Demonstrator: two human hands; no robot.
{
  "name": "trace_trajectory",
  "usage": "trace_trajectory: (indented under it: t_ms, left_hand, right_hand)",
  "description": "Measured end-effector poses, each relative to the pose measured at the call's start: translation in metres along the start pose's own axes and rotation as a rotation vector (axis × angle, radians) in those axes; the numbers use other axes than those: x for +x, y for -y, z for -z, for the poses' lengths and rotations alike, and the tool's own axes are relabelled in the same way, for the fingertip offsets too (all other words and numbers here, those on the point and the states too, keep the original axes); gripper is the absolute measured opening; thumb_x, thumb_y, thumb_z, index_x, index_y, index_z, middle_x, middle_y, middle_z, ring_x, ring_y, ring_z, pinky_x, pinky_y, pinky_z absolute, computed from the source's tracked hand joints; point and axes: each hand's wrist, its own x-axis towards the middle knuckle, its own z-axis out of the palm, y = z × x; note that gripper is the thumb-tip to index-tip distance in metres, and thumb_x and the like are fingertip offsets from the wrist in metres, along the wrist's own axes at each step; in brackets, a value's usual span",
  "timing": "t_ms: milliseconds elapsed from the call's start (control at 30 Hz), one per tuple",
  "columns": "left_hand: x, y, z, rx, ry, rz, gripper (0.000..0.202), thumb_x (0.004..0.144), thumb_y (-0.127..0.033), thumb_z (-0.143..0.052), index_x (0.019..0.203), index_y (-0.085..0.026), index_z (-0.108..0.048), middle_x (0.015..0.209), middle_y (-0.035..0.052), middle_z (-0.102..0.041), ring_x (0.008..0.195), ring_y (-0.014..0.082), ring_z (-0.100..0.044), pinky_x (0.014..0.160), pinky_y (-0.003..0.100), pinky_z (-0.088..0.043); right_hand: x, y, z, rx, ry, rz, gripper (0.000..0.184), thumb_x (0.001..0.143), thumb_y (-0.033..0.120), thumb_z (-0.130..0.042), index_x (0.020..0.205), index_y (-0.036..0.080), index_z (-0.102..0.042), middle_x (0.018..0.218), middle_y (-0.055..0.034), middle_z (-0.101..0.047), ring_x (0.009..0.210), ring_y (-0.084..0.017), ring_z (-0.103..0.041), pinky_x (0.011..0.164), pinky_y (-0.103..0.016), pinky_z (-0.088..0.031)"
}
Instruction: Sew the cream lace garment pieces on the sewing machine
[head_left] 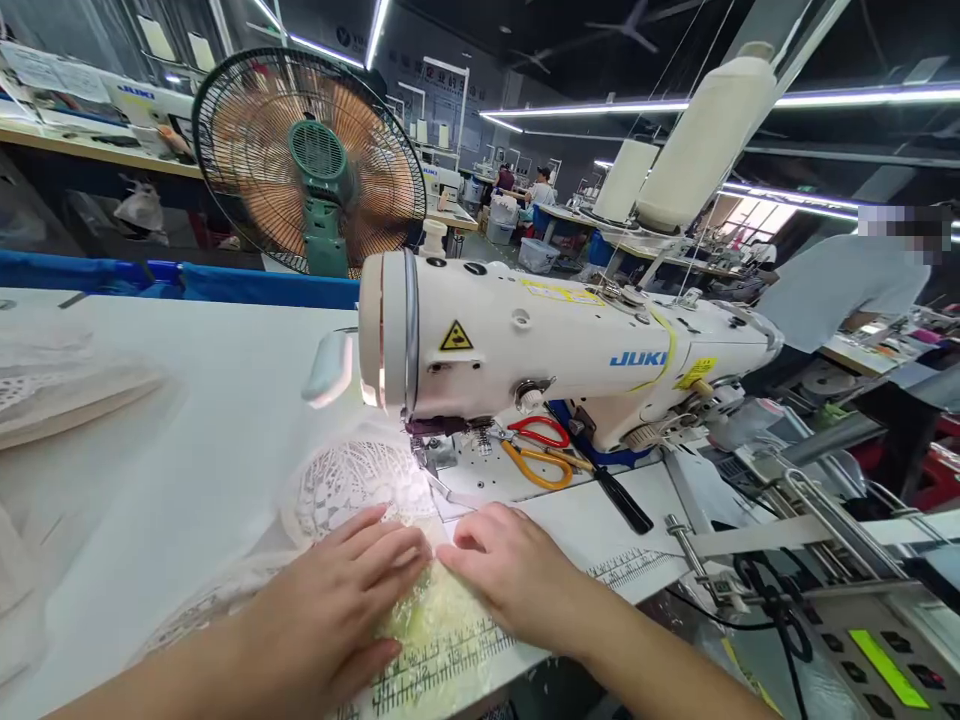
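White lace fabric (345, 480) lies under the needle area of a white JUKI sewing machine (555, 340), lit by a small lamp. My left hand (352, 575) rests on the lace just in front of the presser foot (426, 455), its fingers stretched out and the thumb apart. Beside it, my right hand (510, 570) is curled, thumb and forefinger closed at the right edge of the fabric. What lies between those fingertips is mostly hidden. A yellowish patch of thin material (431, 605) shows between my hands, over the printed ruler tape (450, 655).
Red-handled scissors (544, 432), orange-handled scissors (540, 468) and a black-handled screwdriver (624, 500) lie under the machine arm. More pale fabric (67, 385) is at left. Behind stand a fan (319, 170) and thread cones (705, 140). A person (832, 285) is at right.
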Motion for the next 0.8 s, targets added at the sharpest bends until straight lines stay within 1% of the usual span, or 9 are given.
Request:
trace_trajectory:
  t_ms: [100, 200, 267, 333, 433, 533, 633, 733, 800]
  left_hand:
    - [0.004, 0.009, 0.002, -0.019, 0.014, -0.028, 0.047, 0.089, -0.023, -0.045, 0.135, -0.022, -0.053, 0.136, 0.0042, -0.067, 0.126, 0.0191, -0.057, 0.125, 0.035, -0.007]
    - [0.009, 0.02, 0.005, -0.051, 0.028, -0.052, 0.047, 0.089, -0.02, -0.042, 0.135, -0.023, -0.052, 0.13, 0.0034, -0.071, 0.119, 0.0206, -0.06, 0.118, 0.039, -0.021]
    - [0.012, 0.028, 0.007, -0.067, 0.043, -0.072, 0.048, 0.09, -0.021, -0.042, 0.138, -0.024, -0.05, 0.13, 0.0031, -0.071, 0.118, 0.0219, -0.061, 0.114, 0.041, -0.026]
    - [0.013, 0.035, 0.007, -0.083, 0.056, -0.085, 0.047, 0.091, -0.022, -0.043, 0.138, -0.024, -0.05, 0.131, 0.003, -0.07, 0.118, 0.0225, -0.061, 0.113, 0.042, -0.027]
    - [0.014, 0.044, 0.006, -0.096, 0.058, -0.098, 0.043, 0.092, -0.022, -0.043, 0.134, -0.023, -0.054, 0.132, 0.0036, -0.07, 0.118, 0.0225, -0.061, 0.114, 0.043, -0.027]
    - [0.015, 0.052, 0.006, -0.092, 0.046, -0.103, 0.04, 0.094, -0.021, -0.042, 0.132, -0.022, -0.056, 0.132, 0.0051, -0.07, 0.119, 0.0222, -0.061, 0.115, 0.042, -0.028]
    - [0.017, 0.06, 0.004, -0.096, 0.03, -0.105, 0.039, 0.096, -0.022, -0.042, 0.132, -0.02, -0.057, 0.132, 0.0065, -0.069, 0.119, 0.0222, -0.061, 0.116, 0.042, -0.031]
    - [0.018, 0.067, 0.002, -0.11, 0.009, -0.11, 0.039, 0.095, -0.022, -0.045, 0.132, -0.02, -0.058, 0.131, 0.0078, -0.07, 0.119, 0.0229, -0.062, 0.115, 0.043, -0.034]
    - [0.019, 0.073, 0.001, -0.117, -0.015, -0.109, 0.037, 0.095, -0.022, -0.046, 0.13, -0.019, -0.06, 0.13, 0.0083, -0.071, 0.118, 0.0234, -0.063, 0.115, 0.042, -0.037]
  right_hand:
    - [0.008, 0.003, 0.004, -0.028, 0.087, -0.049, 0.032, 0.084, 0.01, -0.058, 0.114, 0.019, -0.066, 0.097, -0.0064, -0.063, 0.089, -0.021, -0.053, 0.075, -0.031, -0.04]
    - [0.018, 0.006, 0.012, -0.052, 0.208, -0.097, 0.034, 0.083, 0.011, -0.057, 0.116, 0.018, -0.066, 0.094, -0.0073, -0.063, 0.088, -0.022, -0.056, 0.071, -0.032, -0.041]
    - [0.024, 0.007, 0.017, -0.059, 0.262, -0.115, 0.037, 0.084, 0.011, -0.056, 0.12, 0.019, -0.065, 0.093, -0.0076, -0.064, 0.088, -0.024, -0.058, 0.07, -0.033, -0.042]
    - [0.029, 0.006, 0.02, -0.063, 0.307, -0.126, 0.04, 0.086, 0.014, -0.055, 0.125, 0.02, -0.063, 0.092, -0.0082, -0.066, 0.088, -0.025, -0.061, 0.07, -0.035, -0.042]
    - [0.036, 0.005, 0.023, -0.058, 0.367, -0.127, 0.045, 0.088, 0.017, -0.056, 0.133, 0.017, -0.058, 0.089, -0.009, -0.07, 0.088, -0.026, -0.065, 0.068, -0.035, -0.044]
    - [0.044, 0.007, 0.029, -0.054, 0.435, -0.147, 0.057, 0.089, 0.016, -0.055, 0.145, 0.014, -0.047, 0.088, -0.0092, -0.073, 0.085, -0.026, -0.069, 0.061, -0.034, -0.044]
    - [0.056, 0.014, 0.041, -0.052, 0.599, -0.213, 0.073, 0.089, 0.012, -0.055, 0.157, 0.011, -0.028, 0.093, -0.011, -0.076, 0.085, -0.025, -0.072, 0.058, -0.032, -0.045]
    - [0.068, 0.021, 0.052, -0.049, 0.749, -0.278, 0.084, 0.088, 0.01, -0.057, 0.161, 0.008, -0.014, 0.097, -0.0134, -0.076, 0.088, -0.026, -0.073, 0.059, -0.033, -0.048]
    - [0.073, 0.022, 0.054, -0.055, 0.764, -0.3, 0.087, 0.088, 0.011, -0.058, 0.161, 0.007, -0.01, 0.093, -0.0131, -0.076, 0.082, -0.026, -0.073, 0.057, -0.034, -0.048]
